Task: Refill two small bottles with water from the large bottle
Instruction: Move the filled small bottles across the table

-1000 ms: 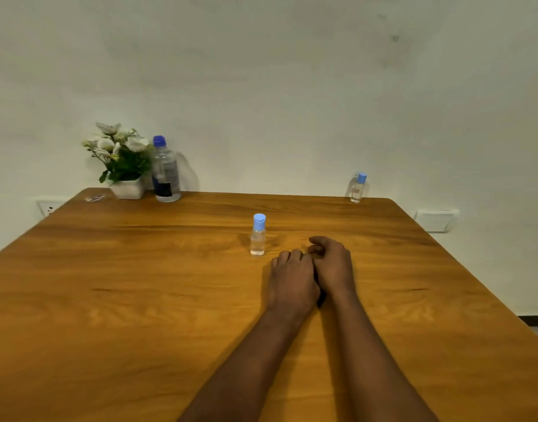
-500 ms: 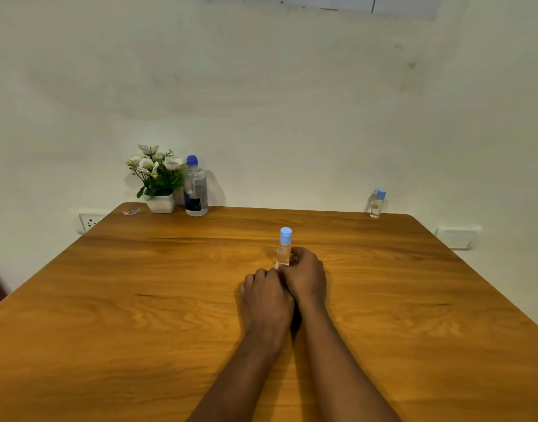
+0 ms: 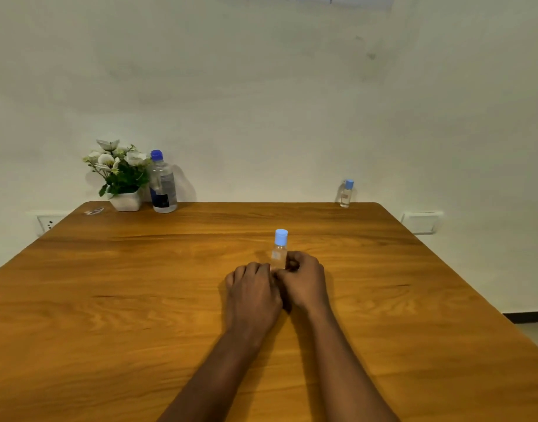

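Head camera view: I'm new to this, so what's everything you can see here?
table: one, brown wood, fills the lower view.
large bottle: one, clear, blue cap, dark label, far left corner.
near small bottle: one, clear, light blue cap, upright mid-table at the hands.
far small bottle: one, same colours, far right corner.
flower pot: one, white with white flowers, left of the large bottle.
small scrap: one, pale, far left edge, too small to identify.
left wall plate and right wall plate: two, white, on the wall by the far corners.
left hand: one, resting on the table, fingers loosely curled.
right hand: one, fingers curled round the near small bottle's base.
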The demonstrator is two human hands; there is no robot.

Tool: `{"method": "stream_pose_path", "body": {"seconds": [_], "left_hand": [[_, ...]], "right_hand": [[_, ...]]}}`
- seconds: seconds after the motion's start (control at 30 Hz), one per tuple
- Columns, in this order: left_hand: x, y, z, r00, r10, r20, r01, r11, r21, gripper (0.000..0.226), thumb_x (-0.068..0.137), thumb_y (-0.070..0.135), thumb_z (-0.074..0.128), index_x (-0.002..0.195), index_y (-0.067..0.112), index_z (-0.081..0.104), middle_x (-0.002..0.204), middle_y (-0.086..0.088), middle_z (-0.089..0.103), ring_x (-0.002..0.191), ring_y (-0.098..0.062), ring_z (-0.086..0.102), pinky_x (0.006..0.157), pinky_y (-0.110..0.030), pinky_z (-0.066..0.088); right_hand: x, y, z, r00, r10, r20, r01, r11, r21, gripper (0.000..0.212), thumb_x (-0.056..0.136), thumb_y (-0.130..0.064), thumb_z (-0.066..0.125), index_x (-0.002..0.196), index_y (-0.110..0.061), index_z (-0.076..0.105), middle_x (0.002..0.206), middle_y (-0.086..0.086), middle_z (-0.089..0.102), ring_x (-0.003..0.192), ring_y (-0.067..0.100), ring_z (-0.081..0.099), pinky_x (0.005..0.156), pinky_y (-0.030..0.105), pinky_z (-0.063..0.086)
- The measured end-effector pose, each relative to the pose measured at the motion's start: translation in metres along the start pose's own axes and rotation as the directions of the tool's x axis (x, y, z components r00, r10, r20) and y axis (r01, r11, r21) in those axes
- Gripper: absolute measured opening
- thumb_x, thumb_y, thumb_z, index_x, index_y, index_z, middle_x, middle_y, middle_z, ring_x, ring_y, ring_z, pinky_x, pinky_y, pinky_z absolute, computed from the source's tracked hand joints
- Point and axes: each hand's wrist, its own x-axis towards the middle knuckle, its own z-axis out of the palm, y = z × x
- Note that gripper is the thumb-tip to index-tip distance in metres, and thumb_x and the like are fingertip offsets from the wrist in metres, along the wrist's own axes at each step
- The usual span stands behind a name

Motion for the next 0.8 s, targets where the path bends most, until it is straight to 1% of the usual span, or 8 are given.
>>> {"method": "stream_pose_path", "body": {"seconds": [0.1, 0.2, 0.3, 0.4, 0.53, 0.73, 0.8], "left_hand": [[-0.001, 0.022, 0.008, 0.998, 0.033, 0.047, -0.033, 0.999, 0.001, 0.035, 0.092, 0.029, 0.044, 0.125, 0.022, 0.053, 0.124, 0.003, 0.056, 0.115, -0.017, 0.047, 0.100, -0.034, 0.029], [0.003, 0.048, 0.019, 0.991, 0.084, 0.105, -0.087, 0.996, 0.018, 0.034, 0.092, 0.028, 0.043, 0.123, 0.022, 0.054, 0.123, 0.001, 0.056, 0.115, -0.019, 0.047, 0.100, -0.035, 0.030], [0.015, 0.068, 0.032, 0.982, 0.131, 0.133, -0.139, 0.989, 0.048, 0.033, 0.092, 0.028, 0.041, 0.121, 0.021, 0.054, 0.122, 0.001, 0.056, 0.113, -0.021, 0.047, 0.099, -0.036, 0.031], [0.034, 0.081, 0.049, 0.978, 0.164, 0.133, -0.176, 0.981, 0.087, 0.032, 0.091, 0.029, 0.039, 0.118, 0.021, 0.054, 0.120, 0.000, 0.057, 0.111, -0.021, 0.048, 0.096, -0.036, 0.032], [0.065, 0.093, 0.072, 0.976, 0.178, 0.123, -0.189, 0.978, 0.086, 0.034, 0.092, 0.031, 0.039, 0.120, 0.020, 0.054, 0.121, 0.000, 0.056, 0.112, -0.021, 0.047, 0.097, -0.037, 0.032], [0.133, 0.105, 0.109, 0.983, 0.150, 0.104, -0.161, 0.981, 0.111, 0.031, 0.093, 0.033, 0.039, 0.113, 0.018, 0.058, 0.116, -0.003, 0.059, 0.108, -0.023, 0.050, 0.093, -0.038, 0.036], [0.157, 0.110, 0.118, 0.983, 0.153, 0.099, -0.164, 0.980, 0.115, 0.030, 0.093, 0.033, 0.040, 0.110, 0.017, 0.059, 0.115, -0.005, 0.059, 0.107, -0.024, 0.050, 0.092, -0.039, 0.037]], "right_hand": [[0.004, 0.015, -0.033, 0.995, 0.021, -0.092, -0.023, 1.000, -0.017, 0.025, 0.074, -0.016, 0.077, 0.098, -0.020, 0.074, 0.086, -0.008, 0.073, 0.079, 0.006, 0.068, 0.067, 0.020, 0.050], [0.015, 0.028, -0.059, 0.981, 0.040, -0.188, -0.049, 0.998, -0.044, 0.030, 0.074, -0.016, 0.079, 0.104, -0.016, 0.073, 0.096, -0.001, 0.075, 0.080, 0.008, 0.064, 0.074, 0.026, 0.052], [0.030, 0.038, -0.074, 0.961, 0.045, -0.274, -0.063, 0.996, -0.058, 0.030, 0.076, -0.015, 0.078, 0.105, -0.013, 0.072, 0.100, 0.002, 0.074, 0.084, 0.012, 0.064, 0.077, 0.031, 0.053], [0.052, 0.045, -0.078, 0.946, 0.056, -0.319, -0.084, 0.994, -0.075, 0.026, 0.076, -0.016, 0.076, 0.102, -0.017, 0.073, 0.098, 0.002, 0.075, 0.088, 0.019, 0.067, 0.080, 0.035, 0.053], [0.091, 0.053, -0.080, 0.934, 0.072, -0.350, -0.124, 0.984, -0.127, 0.024, 0.078, -0.022, 0.076, 0.102, -0.021, 0.072, 0.100, -0.001, 0.074, 0.093, 0.022, 0.067, 0.088, 0.043, 0.051], [0.166, 0.066, -0.077, 0.932, 0.052, -0.360, -0.121, 0.977, -0.173, 0.025, 0.081, -0.028, 0.075, 0.105, -0.022, 0.071, 0.101, 0.000, 0.074, 0.092, 0.021, 0.067, 0.084, 0.041, 0.053], [0.194, 0.069, -0.078, 0.927, 0.052, -0.371, -0.127, 0.975, -0.182, 0.025, 0.081, -0.030, 0.075, 0.105, -0.022, 0.072, 0.102, 0.001, 0.074, 0.092, 0.024, 0.067, 0.081, 0.036, 0.053]]}}
